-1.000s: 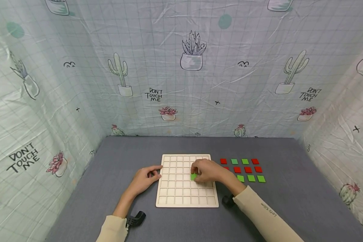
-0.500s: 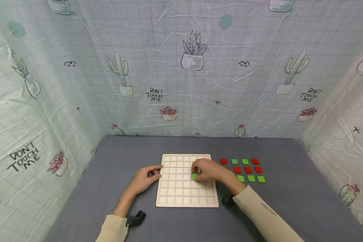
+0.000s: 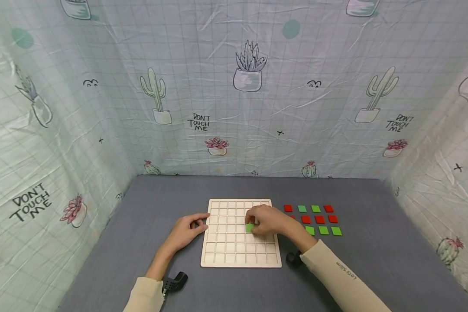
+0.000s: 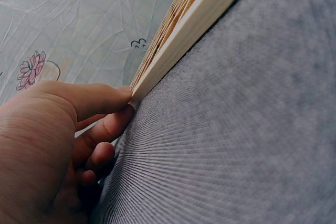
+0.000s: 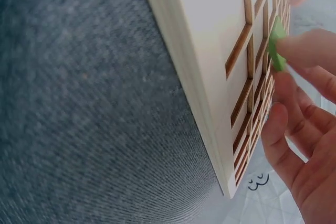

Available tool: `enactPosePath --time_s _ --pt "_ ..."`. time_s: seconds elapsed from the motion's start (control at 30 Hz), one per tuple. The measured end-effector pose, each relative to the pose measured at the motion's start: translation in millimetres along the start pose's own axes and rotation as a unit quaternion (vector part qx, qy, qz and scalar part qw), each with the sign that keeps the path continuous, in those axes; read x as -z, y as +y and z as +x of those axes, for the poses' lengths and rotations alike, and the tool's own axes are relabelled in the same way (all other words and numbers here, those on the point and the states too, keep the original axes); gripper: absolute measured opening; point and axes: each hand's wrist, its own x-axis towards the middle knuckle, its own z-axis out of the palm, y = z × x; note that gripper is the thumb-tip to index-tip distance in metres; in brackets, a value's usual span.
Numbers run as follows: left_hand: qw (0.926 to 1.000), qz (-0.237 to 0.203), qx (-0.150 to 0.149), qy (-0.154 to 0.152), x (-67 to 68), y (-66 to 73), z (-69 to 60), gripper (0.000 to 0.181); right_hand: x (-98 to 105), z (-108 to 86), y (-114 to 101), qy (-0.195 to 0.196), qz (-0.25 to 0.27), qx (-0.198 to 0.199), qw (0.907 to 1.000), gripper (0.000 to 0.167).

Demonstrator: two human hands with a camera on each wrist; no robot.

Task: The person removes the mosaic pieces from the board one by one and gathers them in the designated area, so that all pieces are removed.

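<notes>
A pale wooden grid board (image 3: pixel 230 248) lies on the grey table. My left hand (image 3: pixel 184 231) is at its left side, thumb and index fingertips touching the edge; in the left wrist view the other fingers (image 4: pixel 103 155) are loosely bent. Over the board's right half, my right hand (image 3: pixel 268 219) pinches a green square tile (image 3: pixel 249 228). The right wrist view has this tile (image 5: pixel 276 45) tilted between thumb and finger at the grid's surface; whether it touches a cell is unclear. Part of the tile is covered by the fingers.
Right of the board, red tiles (image 3: pixel 320 219) and green tiles (image 3: pixel 324 230) lie in rows, with one bluish-green tile (image 3: pixel 302 209) in the back row. My right forearm partly covers the rows. A printed cloth (image 3: pixel 234 143) hangs behind and at both sides.
</notes>
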Motion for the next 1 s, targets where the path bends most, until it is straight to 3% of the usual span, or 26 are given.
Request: enactPosePath --time_s 0.37,0.67,1.0 --pt "1.0000 0.000 0.006 -0.003 0.8 2.2 -1.0 0.035 2 -0.4 -3 0.013 -0.008 0.017 0.9997 0.012" --pt "1.0000 0.005 0.000 -0.002 1.8 2.6 -0.9 0.035 5 -2.9 -6 0.015 0.019 0.023 0.9994 0.011" --pt "1.0000 0.002 0.000 -0.003 1.7 2.3 -1.3 0.035 27 -25.1 5 0.035 0.071 0.002 0.9968 0.007"
